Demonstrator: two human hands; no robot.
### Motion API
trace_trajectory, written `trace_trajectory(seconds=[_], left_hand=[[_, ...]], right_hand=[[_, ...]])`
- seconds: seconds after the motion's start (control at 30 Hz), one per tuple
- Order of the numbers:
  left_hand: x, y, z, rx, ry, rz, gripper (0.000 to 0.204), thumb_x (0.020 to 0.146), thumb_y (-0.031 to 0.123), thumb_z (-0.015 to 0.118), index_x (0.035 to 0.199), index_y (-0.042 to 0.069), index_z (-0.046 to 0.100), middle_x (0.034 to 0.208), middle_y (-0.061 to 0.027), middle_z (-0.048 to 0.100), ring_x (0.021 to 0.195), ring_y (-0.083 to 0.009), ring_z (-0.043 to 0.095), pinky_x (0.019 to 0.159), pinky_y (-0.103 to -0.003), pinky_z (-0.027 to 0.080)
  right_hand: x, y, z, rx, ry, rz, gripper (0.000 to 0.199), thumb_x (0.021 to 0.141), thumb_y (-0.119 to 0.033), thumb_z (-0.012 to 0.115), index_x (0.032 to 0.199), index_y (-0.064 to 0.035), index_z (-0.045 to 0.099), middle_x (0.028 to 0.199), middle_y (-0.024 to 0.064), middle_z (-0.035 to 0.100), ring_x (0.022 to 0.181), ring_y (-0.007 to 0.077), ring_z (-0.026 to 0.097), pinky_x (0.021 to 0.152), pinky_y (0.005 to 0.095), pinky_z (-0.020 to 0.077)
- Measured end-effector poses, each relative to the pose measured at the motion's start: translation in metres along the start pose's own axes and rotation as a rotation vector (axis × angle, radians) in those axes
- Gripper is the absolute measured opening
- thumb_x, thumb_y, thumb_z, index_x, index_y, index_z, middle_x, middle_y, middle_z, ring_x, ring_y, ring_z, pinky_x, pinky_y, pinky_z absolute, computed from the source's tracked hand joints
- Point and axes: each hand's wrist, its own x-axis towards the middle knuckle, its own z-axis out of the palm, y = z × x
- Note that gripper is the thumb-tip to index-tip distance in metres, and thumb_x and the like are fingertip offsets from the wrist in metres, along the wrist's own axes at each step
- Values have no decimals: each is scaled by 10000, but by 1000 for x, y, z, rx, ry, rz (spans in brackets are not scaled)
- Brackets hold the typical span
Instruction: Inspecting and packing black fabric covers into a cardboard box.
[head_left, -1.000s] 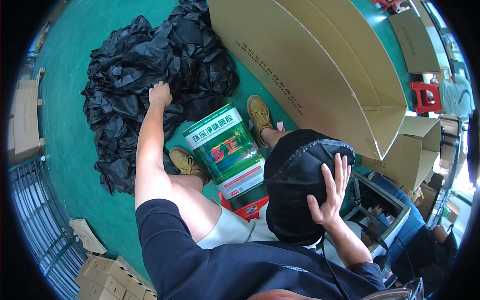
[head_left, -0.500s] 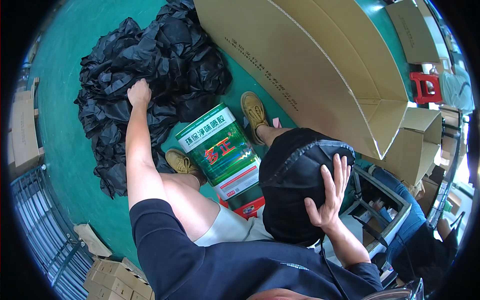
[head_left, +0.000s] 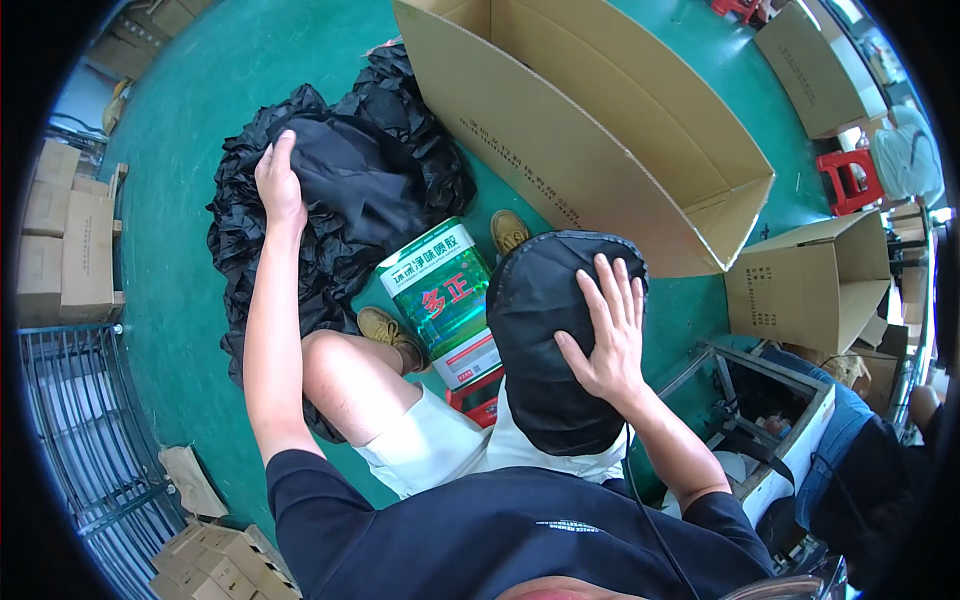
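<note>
A large heap of crumpled black fabric pieces (head_left: 265, 250) lies on the floor at the left. At its top, my left hand (head_left: 280, 187) is closed on the edge of a smoother black fabric piece (head_left: 360, 180), thumb up along it. On my lap stands a rounded black fabric bundle (head_left: 545, 330) with a seamed rim. My right hand (head_left: 608, 340) rests on that bundle, fingers stretched and spread flat over it. What is inside the bundle is hidden.
A green and white tin (head_left: 440, 300) stands between my feet, with a red stool (head_left: 480, 398) behind it nearer me. A long open carton (head_left: 580, 150) lies ahead right; a smaller open carton (head_left: 800, 285) and a metal-framed box (head_left: 815, 400) stand right. Metal racking (head_left: 85, 420) is at left.
My left hand has lifted a smoother black piece from the heap. My right hand and the bundle have shifted left and turned more upright. The whole view has swung slightly.
</note>
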Motion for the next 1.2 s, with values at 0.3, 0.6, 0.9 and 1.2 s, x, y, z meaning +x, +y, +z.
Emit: trace_trajectory(seconds=[0.3,0.6,0.9,1.2], left_hand=[[-155,155,66,-204,-194,-152,137,971,157,674,1036,38,694,1018,-62,730,869,-151,700,813,-314,565],[-282,200,72,-488,-278,-107,718,683,171,651,1328,-96,486,1211,-242,621,1096,-359,647,961,-454,534],[-353,144,-26,-403,-375,58,989,434,133,676,1371,-104,469,1339,-241,571,1233,-430,559,1118,-475,400],[-346,89,-56,-104,128,-203,575,867,127,658,1392,-5,463,1362,-148,569,1282,-245,536,1112,-390,379]], right_hand=[[4,-47,-34,419,42,-299,778,785,-247,817,1433,-4,462,1493,218,439,1440,418,372,1202,545,250],[24,-86,1,1664,-763,409,768,991,-530,558,1561,-113,256,1444,159,463,1326,262,454,1071,401,406],[16,-88,5,1650,-571,413,422,785,75,644,1196,-12,615,1170,76,621,1156,157,542,1036,290,399],[19,-71,-35,1679,-442,59,564,671,88,691,1207,-45,575,1217,60,614,1220,178,525,1084,329,356]])
